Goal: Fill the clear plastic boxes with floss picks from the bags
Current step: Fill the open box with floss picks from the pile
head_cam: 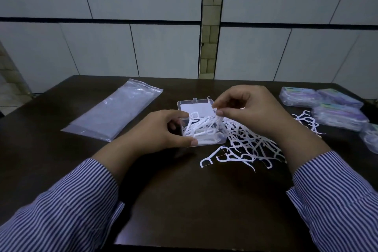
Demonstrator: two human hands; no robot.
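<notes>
We see a small clear plastic box [201,122] lying open near the middle of a dark table [184,200], its hinged lid [195,105] folded back on the far side with a little latch tab at the far edge and a white card showing through it. The box's tray is partly filled with a loose tangle of white floss picks [201,129], thin curved handles ending in small forked heads. Our left hand [161,131] grips the tray's left and near edge, thumb along the near rim and fingers curled around the far-left corner. Our right hand [249,108] is raised just above the box's right side, its thumb and fingertips pinching a small bunch of picks [216,116] that hang down into the tray. Just right of the box, touching it, a larger heap of loose picks [249,145] sprawls across the table under our right wrist, with a few strays nearer us. On the far left lies a flat clear plastic bag [114,110]. On the far right sit several stacked packs [327,108] with purple contents. Both arms wear striped sleeves [61,206].
</notes>
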